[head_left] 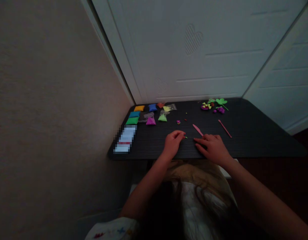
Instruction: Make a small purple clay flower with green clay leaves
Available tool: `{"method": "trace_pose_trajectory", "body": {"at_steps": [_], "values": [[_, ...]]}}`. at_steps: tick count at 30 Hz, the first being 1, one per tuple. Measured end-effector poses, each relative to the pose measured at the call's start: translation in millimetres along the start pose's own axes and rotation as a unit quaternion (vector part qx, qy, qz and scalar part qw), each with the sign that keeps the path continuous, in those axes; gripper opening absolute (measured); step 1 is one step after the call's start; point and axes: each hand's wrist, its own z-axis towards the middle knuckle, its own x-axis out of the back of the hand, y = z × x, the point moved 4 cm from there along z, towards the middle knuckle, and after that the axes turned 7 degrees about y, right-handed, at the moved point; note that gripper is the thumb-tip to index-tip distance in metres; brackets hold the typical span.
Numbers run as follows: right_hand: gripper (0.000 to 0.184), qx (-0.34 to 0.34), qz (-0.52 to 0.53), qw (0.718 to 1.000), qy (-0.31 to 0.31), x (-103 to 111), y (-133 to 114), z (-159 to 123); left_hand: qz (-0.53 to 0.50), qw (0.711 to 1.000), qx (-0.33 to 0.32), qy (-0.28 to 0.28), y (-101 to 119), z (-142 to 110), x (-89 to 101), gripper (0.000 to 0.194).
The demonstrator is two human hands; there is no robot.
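My left hand point(174, 141) is closed in a pinch low over the table. At its fingertips shows a tiny bright green piece of clay point(186, 137). To the right, my right hand point(212, 145) lies on the tabletop with its fingers stretched out and apart, pointing left. A pink plastic clay knife point(197, 129) lies just beyond those fingers, its lower end close to or under them. Farther off, a small purple and yellow clay shape point(178, 122) and a dark red bit point(185, 119) sit on the table.
Clay packets, among them orange point(139, 108), blue point(152, 107), magenta point(150, 120) and light green point(163, 117), lie at the back left. A blurred-out phone-like screen point(126, 139) is nearer. Finished-looking clay shapes point(221, 109) and a pink stick tool point(225, 128) are at the right.
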Motion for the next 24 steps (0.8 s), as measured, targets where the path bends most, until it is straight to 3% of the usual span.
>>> {"method": "trace_pose_trajectory", "body": {"at_steps": [24], "values": [[0.037,-0.027,-0.003,1.0,-0.006,-0.8,2.2,0.2,0.011,1.0,-0.007,-0.003,2.1,-1.0,0.3,0.026]]}}
